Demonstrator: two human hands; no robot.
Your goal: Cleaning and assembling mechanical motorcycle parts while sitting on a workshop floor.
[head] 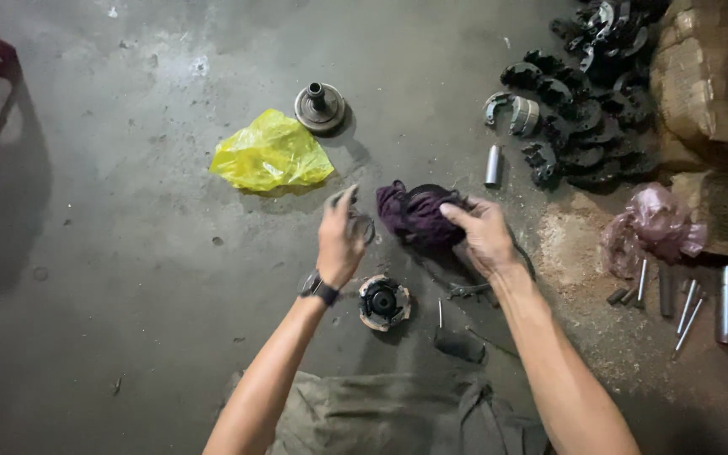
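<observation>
Left hand (340, 240) mid-frame, grip pinched on a small dark ring part (362, 224). Right hand (484, 236) grip clamped on purple rag (414, 215). Round clutch part (383, 302) on floor (128, 253) below.

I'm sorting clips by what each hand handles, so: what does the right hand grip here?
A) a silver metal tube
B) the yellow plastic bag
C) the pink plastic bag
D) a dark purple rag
D: the right hand closes its fingers on the dark purple rag, while the yellow plastic bag lies untouched on the floor beyond the left hand.
</observation>
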